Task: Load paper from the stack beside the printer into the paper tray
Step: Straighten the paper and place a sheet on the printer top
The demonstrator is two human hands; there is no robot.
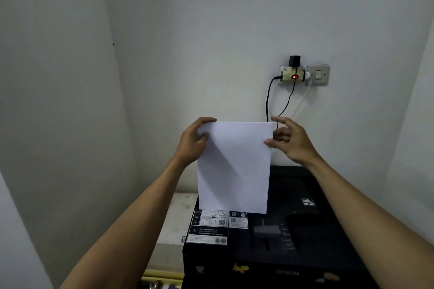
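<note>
I hold a sheaf of white paper (234, 166) upright over the left part of a black printer (293, 230). My left hand (195, 141) grips its upper left corner, thumb in front and fingers over the top edge. On the upper right edge rests my right hand (288, 141), thumb on the front face and fingers spread behind. The paper's bottom edge sits at the printer's top, just above the white instruction stickers (211, 225). The paper tray slot itself is hidden behind the sheets.
A wall socket with a multi-plug adapter (293, 75), its red light on, and a light switch (318, 74) hang above the printer; cables (267, 101) drop behind the paper. A pale surface (178, 216) lies left of the printer. White walls close in on both sides.
</note>
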